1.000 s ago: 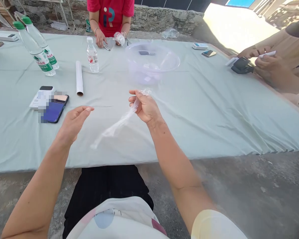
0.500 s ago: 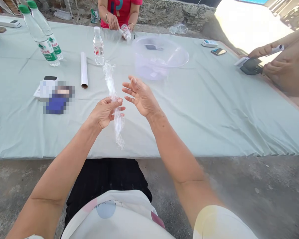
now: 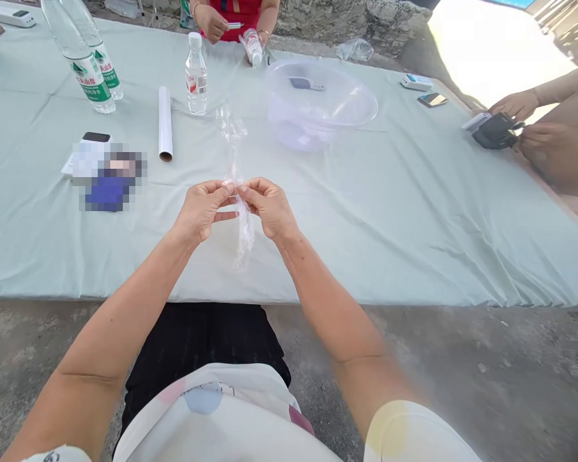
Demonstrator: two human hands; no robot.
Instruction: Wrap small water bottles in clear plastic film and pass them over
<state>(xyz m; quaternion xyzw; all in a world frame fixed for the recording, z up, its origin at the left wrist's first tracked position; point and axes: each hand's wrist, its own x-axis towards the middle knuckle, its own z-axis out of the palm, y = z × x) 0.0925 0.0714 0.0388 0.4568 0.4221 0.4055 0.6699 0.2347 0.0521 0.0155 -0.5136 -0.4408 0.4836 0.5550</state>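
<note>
A twisted strip of clear plastic wrap (image 3: 243,224) hangs upright between my two hands above the pale green tablecloth (image 3: 414,212). My left hand (image 3: 200,208) pinches it from the left, my right hand (image 3: 267,206) pinches it from the right, fingertips almost touching. One end of the strip rises toward the far side, the other dangles below my hands. A roll of plastic wrap (image 3: 165,123) lies on the cloth further back to the left.
A clear plastic bowl (image 3: 320,102) stands beyond my hands. Water bottles (image 3: 196,74) (image 3: 84,61) stand at the back left, phones (image 3: 106,172) lie at left. A person in red (image 3: 231,16) works opposite; another person's hands (image 3: 520,106) hold a device at right.
The strip passed from my right hand to my left, which raised it upright. My right hand opened, then closed on the strip beside the left.
</note>
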